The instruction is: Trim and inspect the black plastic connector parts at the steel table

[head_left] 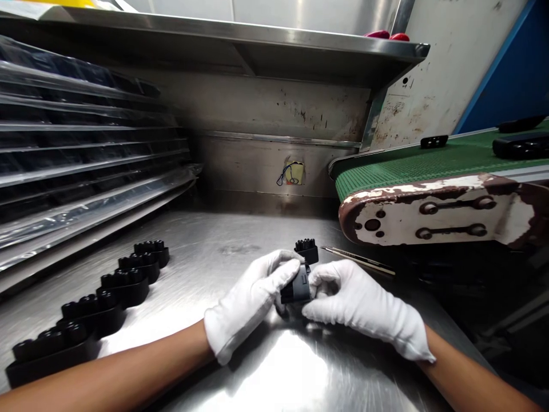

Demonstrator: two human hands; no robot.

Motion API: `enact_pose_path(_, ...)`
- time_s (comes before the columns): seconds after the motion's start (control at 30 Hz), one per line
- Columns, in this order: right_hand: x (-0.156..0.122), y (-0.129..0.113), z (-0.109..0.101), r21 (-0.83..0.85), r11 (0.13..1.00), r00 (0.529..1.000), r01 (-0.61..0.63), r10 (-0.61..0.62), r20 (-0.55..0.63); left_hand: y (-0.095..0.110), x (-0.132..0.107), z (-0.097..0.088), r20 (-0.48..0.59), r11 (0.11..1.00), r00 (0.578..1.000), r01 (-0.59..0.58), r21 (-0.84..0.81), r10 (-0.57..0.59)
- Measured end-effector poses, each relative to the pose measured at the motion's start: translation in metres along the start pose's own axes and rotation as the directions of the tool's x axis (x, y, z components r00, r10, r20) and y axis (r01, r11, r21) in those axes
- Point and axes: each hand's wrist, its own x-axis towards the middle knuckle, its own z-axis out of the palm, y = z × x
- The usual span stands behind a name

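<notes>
Both of my hands wear white gloves and meet over the steel table (257, 377). My left hand (249, 303) and my right hand (360, 309) grip the same small black plastic part (297, 289) from either side, fingers curled round it. Just behind it, another black part (307, 250) with round sockets stands on the table, apart from my fingers.
A row of several black socketed parts (98, 303) lies at the left. Stacked clear trays (77, 160) fill the left side. A green conveyor belt (429, 166) carries black parts at the right. Thin metal tweezers (358, 260) lie under its end. A steel shelf (257, 40) hangs overhead.
</notes>
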Motion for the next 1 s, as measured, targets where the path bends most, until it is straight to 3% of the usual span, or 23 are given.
enact_pose_path(0.23, 0.0, 0.001, 0.001, 0.015, 1.0, 1.0, 0.01, -0.009, -0.025, 0.001, -0.002, 0.006, 0.021, 0.977, 0.992, 0.129, -0.171, -0.128)
enact_pose_path(0.4, 0.001, -0.003, 0.001, -0.261, 0.958, 0.964, 0.118, -0.174, -0.201, -0.001, -0.002, 0.009, 0.051, 0.962, 0.991, 0.129, -0.239, -0.12)
enact_pose_path(0.63, 0.005, 0.004, 0.001, -0.426, 0.872, 0.923, 0.24, -0.341, -0.179, -0.002, -0.001, 0.011, 0.06, 0.959, 0.981, 0.195, -0.206, -0.186)
enact_pose_path(0.83, 0.001, -0.001, 0.002, -0.405, 0.865, 0.937, 0.297, -0.346, -0.053, 0.001, -0.004, 0.011, 0.084, 0.98, 0.988, 0.139, -0.145, -0.127)
enact_pose_path(1.0, 0.002, -0.003, 0.003, -0.516, 0.798, 0.919, 0.312, -0.391, -0.047, 0.003, -0.005, 0.012, 0.128, 0.978, 0.982, 0.158, -0.138, -0.14)
